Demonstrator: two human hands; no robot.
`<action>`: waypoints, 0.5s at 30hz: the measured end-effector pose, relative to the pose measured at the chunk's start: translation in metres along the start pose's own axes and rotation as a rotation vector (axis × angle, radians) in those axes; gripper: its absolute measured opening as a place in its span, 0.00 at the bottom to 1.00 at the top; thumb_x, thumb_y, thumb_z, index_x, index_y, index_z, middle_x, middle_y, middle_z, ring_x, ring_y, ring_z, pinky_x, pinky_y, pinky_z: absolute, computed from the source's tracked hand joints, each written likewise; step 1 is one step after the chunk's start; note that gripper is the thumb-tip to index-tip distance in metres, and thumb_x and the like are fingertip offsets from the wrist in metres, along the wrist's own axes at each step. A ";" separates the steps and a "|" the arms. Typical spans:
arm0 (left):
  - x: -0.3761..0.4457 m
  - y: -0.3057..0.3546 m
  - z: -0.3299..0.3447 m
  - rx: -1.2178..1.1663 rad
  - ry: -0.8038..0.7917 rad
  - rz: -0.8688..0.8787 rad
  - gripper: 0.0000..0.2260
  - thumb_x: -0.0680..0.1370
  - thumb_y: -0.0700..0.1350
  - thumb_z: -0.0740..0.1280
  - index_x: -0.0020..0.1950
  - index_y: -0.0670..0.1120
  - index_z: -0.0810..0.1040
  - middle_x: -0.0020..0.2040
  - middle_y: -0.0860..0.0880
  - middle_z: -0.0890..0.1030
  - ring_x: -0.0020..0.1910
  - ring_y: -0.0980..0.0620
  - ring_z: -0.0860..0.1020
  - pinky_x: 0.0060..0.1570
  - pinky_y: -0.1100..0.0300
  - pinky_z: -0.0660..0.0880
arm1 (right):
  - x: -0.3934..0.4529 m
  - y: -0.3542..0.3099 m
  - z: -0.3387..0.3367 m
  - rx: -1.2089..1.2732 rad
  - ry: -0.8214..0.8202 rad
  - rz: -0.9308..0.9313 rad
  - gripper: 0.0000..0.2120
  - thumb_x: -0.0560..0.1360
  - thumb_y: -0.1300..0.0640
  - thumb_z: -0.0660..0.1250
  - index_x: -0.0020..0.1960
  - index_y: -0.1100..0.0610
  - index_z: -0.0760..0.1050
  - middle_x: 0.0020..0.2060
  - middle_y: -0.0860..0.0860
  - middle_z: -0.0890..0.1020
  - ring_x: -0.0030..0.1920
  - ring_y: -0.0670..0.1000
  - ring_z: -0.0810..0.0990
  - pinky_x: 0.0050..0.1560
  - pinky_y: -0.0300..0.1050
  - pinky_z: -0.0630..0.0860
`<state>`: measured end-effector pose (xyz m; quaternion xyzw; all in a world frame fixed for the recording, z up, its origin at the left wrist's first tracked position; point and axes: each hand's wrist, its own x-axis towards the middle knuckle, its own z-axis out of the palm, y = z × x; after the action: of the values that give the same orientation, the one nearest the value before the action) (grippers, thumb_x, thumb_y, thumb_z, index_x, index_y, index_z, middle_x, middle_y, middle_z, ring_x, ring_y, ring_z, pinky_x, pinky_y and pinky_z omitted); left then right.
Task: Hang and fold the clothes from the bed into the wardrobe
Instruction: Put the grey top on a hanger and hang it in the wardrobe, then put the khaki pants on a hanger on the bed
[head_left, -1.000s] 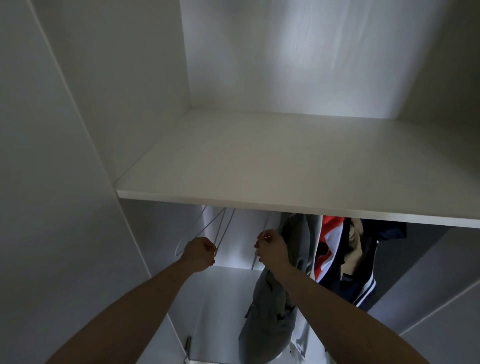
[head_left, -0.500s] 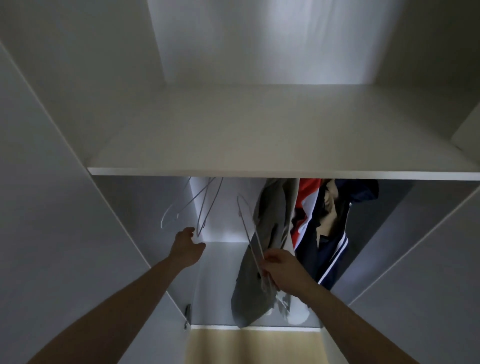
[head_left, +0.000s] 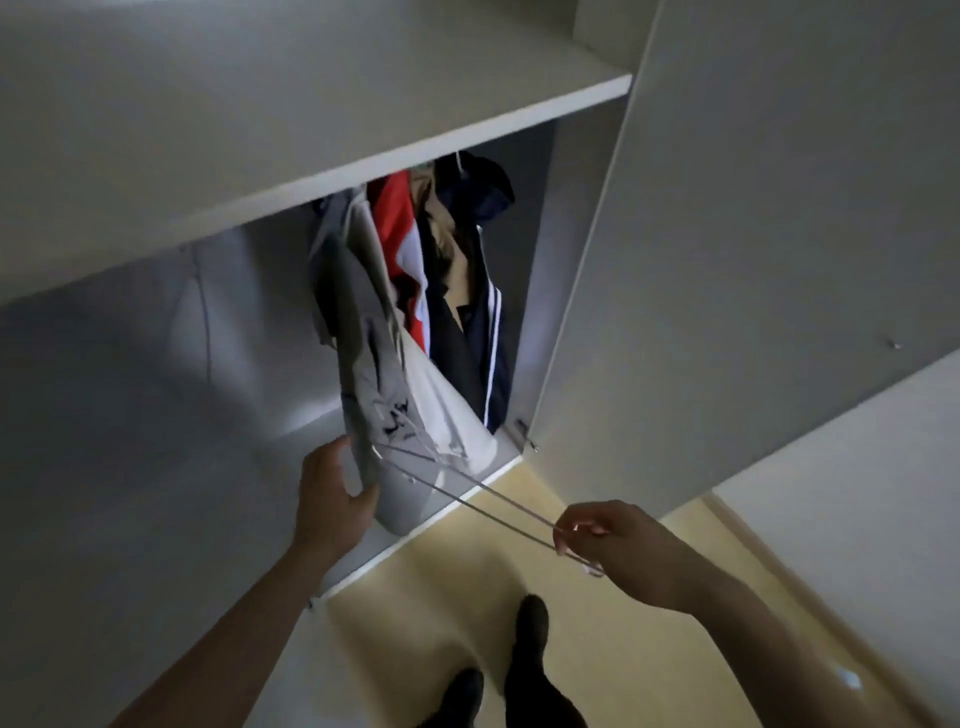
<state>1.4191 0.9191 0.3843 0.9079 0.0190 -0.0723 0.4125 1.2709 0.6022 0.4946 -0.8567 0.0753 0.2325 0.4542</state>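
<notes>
Clothes (head_left: 415, 291) hang bunched inside the wardrobe (head_left: 727, 260). The right hand (head_left: 613, 540) pinches a bare wire hanger (head_left: 467, 488); the left hand (head_left: 332, 493), fingers relaxed, touches the grey garment (head_left: 363, 374). The hanger's hook may snag that fabric.

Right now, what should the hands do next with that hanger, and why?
Probably draw the hanger the rest of the way out and carry it off to fetch a garment. The right hand pinches one end of it over the floor, while its far end lies against the grey garment, which the left hand touches. Nothing hangs on it yet.
</notes>
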 end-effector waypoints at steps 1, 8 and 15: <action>-0.006 0.002 0.005 0.059 -0.048 0.073 0.29 0.72 0.35 0.76 0.73 0.41 0.72 0.67 0.39 0.72 0.65 0.39 0.73 0.66 0.42 0.72 | -0.018 0.009 0.004 0.002 0.021 0.030 0.10 0.80 0.52 0.62 0.44 0.46 0.81 0.39 0.51 0.82 0.39 0.54 0.77 0.43 0.45 0.73; -0.055 0.038 0.063 0.168 -0.405 0.417 0.15 0.72 0.36 0.76 0.57 0.43 0.82 0.58 0.45 0.82 0.62 0.43 0.78 0.65 0.47 0.72 | -0.159 0.065 0.031 0.135 0.289 0.240 0.12 0.82 0.50 0.62 0.43 0.46 0.80 0.30 0.47 0.68 0.32 0.46 0.65 0.34 0.39 0.64; -0.115 0.120 0.129 0.205 -0.764 0.514 0.02 0.78 0.51 0.72 0.47 0.58 0.82 0.51 0.60 0.83 0.54 0.58 0.80 0.56 0.59 0.73 | -0.309 0.110 0.063 0.364 0.664 0.381 0.16 0.74 0.41 0.61 0.45 0.49 0.81 0.29 0.43 0.69 0.33 0.48 0.67 0.37 0.46 0.64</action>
<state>1.3019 0.7460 0.4064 0.8277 -0.3666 -0.2984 0.3025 0.9405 0.5648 0.5262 -0.7618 0.4145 0.0068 0.4979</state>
